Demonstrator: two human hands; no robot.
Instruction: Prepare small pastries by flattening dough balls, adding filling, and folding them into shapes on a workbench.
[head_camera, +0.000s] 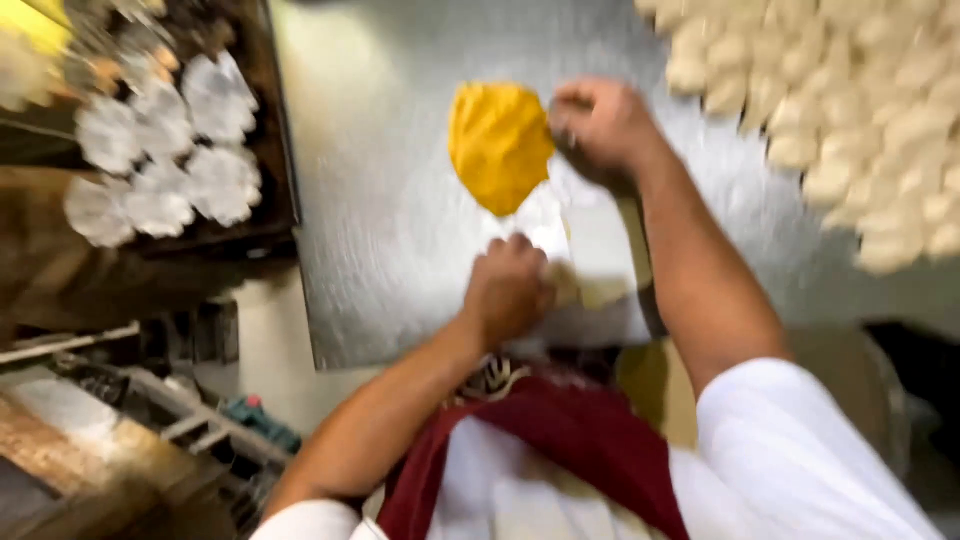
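We look down on a metal counter (390, 200) dusted with flour, and the picture is blurred by motion, so fine detail is lost. Our right hand (600, 128) is curled shut near the far middle of the counter, and its grip pinches the right edge of a yellow sheet of dough (498, 145). The yellow dough lies flat on the counter just to the left of that hand, touching the fingers, its lower tip pointing back towards us.

Our left hand (507, 290) is closed into a loose fist nearer the counter's front edge. It rests on a pale strip of dough (597, 255) that runs from just under the right hand down towards us. The fist sits at the strip's lower left corner; we cannot tell whether the fingers actually clasp the strip or only press on it. The yellow dough lies beyond this hand, apart from it, with a bare patch of counter between them.

At the far right of the counter lies a large heap of small pale dough pieces (860, 110), well apart from both hands. To the left, off the counter, a dark tray (270, 150) holds several round white paper cups (222, 182). A dark red apron (570, 440) over white clothing shows at the bottom.
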